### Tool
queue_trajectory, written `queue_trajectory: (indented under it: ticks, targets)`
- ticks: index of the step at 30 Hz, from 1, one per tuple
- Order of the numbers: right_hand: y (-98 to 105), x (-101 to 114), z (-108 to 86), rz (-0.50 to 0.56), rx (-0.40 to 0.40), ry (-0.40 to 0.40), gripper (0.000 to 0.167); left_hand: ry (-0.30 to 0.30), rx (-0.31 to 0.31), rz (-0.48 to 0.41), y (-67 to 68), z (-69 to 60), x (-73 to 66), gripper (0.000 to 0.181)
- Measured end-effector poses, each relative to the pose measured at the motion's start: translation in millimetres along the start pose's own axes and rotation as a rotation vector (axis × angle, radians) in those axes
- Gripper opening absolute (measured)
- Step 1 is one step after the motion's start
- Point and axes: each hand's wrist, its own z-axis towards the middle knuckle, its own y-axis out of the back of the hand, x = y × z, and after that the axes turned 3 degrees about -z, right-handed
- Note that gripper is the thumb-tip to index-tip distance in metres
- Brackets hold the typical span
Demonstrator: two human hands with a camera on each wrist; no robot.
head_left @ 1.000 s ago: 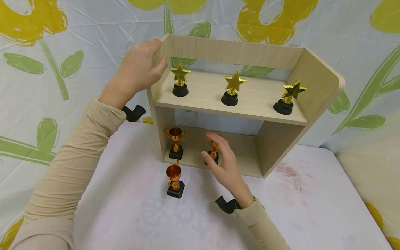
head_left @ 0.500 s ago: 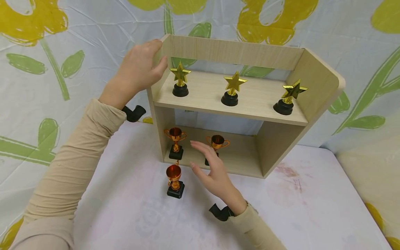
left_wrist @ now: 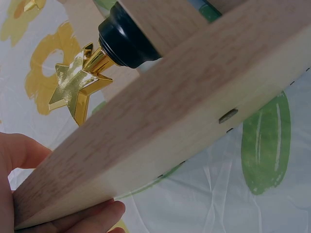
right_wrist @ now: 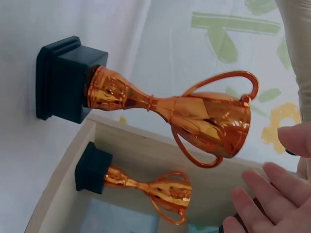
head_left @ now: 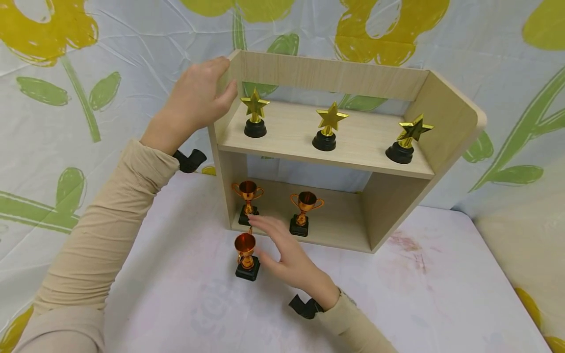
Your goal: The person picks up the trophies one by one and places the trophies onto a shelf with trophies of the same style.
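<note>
My left hand [head_left: 196,95] grips the top of the left side panel of a light wooden shelf [head_left: 318,159]. In the left wrist view, the thumb lies on one face of the panel and the fingers [left_wrist: 99,218] on the other. My right hand [head_left: 289,257], its fingers extended and thumb apart, is just right of a copper-coloured trophy cup [head_left: 245,245] standing on the table before the shelf. The right wrist view shows a gap between that trophy cup [right_wrist: 209,119] and the hand [right_wrist: 272,199]. Two similar trophy cups, left [head_left: 248,190] and middle [head_left: 305,201], stand on the lower shelf level.
Three gold star trophies, left [head_left: 254,105], middle [head_left: 331,117] and right [head_left: 414,130], stand on black bases on the upper level. A white cloth covers the table [head_left: 176,294]. Behind the shelf hangs a flower-printed sheet [head_left: 145,29].
My right hand has moved left and toward the front, from the middle trophy cup on the lower level to the one on the table. The left hand has stayed on the panel.
</note>
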Motion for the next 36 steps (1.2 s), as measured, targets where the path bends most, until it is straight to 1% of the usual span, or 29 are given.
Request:
queue_trajectory:
  ticks: [7, 10, 13, 16, 20, 28, 31, 36]
  targets:
    - [-6, -1, 1.8, -0.133, 0.106, 0.053, 0.052, 0.012, 0.01, 0.0, -0.4, 0.2, -0.2, 0.045]
    - [-7, -1, 1.5, -0.172, 0.133, 0.061, 0.051, 0.015, 0.011, 0.005, -0.5, 0.3, -0.3, 0.046]
    - [-9, -2, 0.5, -0.198, 0.143, 0.056, 0.05, 0.014, 0.011, 0.006, -0.7, 0.2, -0.3, 0.047]
    - [-12, -3, -0.8, -0.208, 0.148, 0.042, 0.051, 0.003, 0.001, 0.002, -1.1, 0.1, -0.2, 0.044]
    - [-15, -5, -1.5, -0.224, 0.148, 0.045, 0.054, -0.008, -0.009, -0.002, -1.7, 0.1, 0.3, 0.04]
    - [-18, -5, -1.9, -0.265, 0.15, 0.044, 0.05, -0.009, -0.012, 0.001, -1.1, -1.0, 0.7, 0.039]
    - [-19, -4, -1.5, -0.272, 0.147, 0.047, 0.049, -0.01, -0.012, 0.003, -1.1, -1.0, 0.7, 0.037]
    - [-19, -3, -1.0, -0.295, 0.127, 0.08, 0.05, -0.011, -0.015, 0.008, -1.0, -0.5, 0.3, 0.034]
